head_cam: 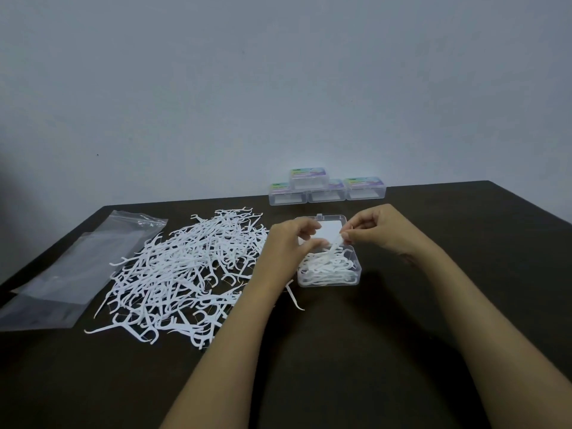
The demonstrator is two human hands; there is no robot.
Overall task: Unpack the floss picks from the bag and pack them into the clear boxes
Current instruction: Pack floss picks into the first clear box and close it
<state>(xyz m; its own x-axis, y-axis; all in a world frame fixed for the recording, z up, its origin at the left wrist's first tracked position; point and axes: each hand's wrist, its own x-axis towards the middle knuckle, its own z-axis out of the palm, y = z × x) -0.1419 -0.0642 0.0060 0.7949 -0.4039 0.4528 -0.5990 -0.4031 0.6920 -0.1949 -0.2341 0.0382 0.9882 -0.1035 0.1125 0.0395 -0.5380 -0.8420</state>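
Note:
A big loose heap of white floss picks (185, 270) lies on the dark table (340, 351), left of centre. An open clear box (356, 275) sits right of the heap, its lid (328, 226) tipped back, with several picks inside. Above the box, my left hand (288, 243) and my right hand (377, 226) pinch the two ends of a floss pick (335, 244) that slants down into the box. The empty clear bag (71, 274) lies flat at the far left.
Several closed clear boxes (328, 188) with coloured labels stand stacked at the table's back edge against the grey wall. One stray pick (295, 298) lies just left of the open box. The table's right edge runs diagonally at the far right.

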